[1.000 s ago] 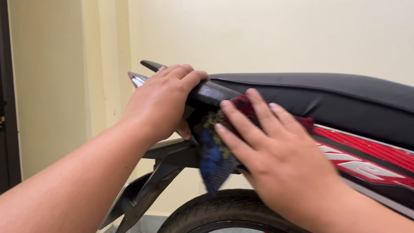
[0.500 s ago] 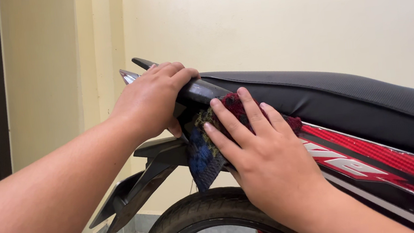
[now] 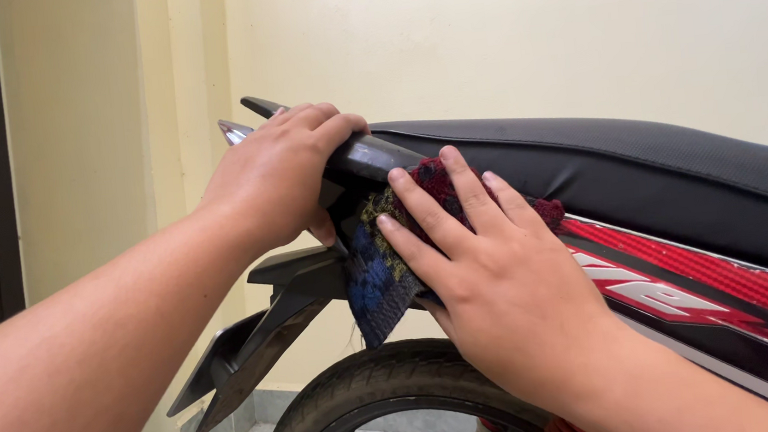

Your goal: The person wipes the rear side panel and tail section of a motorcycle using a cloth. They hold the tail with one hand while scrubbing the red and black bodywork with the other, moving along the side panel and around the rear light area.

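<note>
We are pressing the right hand, fingers spread flat, on a knitted rag against the motorcycle tail panel, while the left hand is curling around the grab rail; the rag's loose corner, dangling below our fingertips, may be snagging on the rear fender.

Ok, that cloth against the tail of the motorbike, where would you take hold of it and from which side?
Grip the cloth by its loose blue lower corner, coming from below and the rear. That corner hangs free over the rear wheel, while the upper red part is pressed flat against the bike's side panel under the right hand. The left hand covers the grab rail above, blocking that approach.
</note>
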